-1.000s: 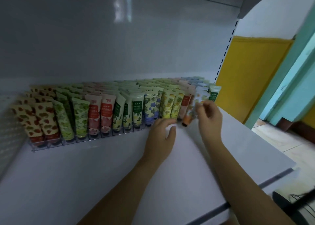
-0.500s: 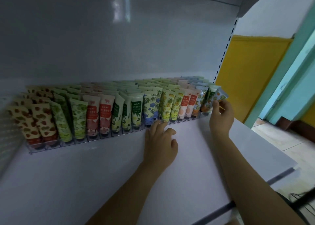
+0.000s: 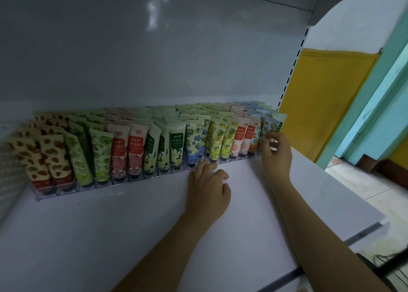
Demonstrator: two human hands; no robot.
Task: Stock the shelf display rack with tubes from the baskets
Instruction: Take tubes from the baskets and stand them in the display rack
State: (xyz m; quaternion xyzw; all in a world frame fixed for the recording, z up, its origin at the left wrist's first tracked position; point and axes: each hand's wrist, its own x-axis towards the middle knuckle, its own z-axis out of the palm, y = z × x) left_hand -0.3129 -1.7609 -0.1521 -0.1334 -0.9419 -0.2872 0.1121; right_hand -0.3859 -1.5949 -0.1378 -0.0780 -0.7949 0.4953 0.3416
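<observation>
A clear display rack (image 3: 106, 186) stands at the back of the white shelf (image 3: 114, 236), packed with rows of upright patterned tubes (image 3: 134, 150). My right hand (image 3: 277, 157) is at the rack's right end. Its thumb and fingertips pinch the lower part of a light-blue tube with an orange fruit print (image 3: 267, 125), which stands in the front row there. My left hand (image 3: 207, 188) lies on the shelf, fingers loosely bent, fingertips touching the rack's front edge below the blue-flower tube (image 3: 195, 140).
The shelf's grey back panel (image 3: 154, 59) rises behind the rack, and a perforated side wall (image 3: 8, 174) closes the left. The shelf's right edge drops off to a tiled floor (image 3: 364, 188). A dark wire object (image 3: 386, 263) shows at the lower right.
My right hand carried the fruit-print tube from in front of the peach tubes to the rack's right end, where it now stands upright. My left hand barely moved.
</observation>
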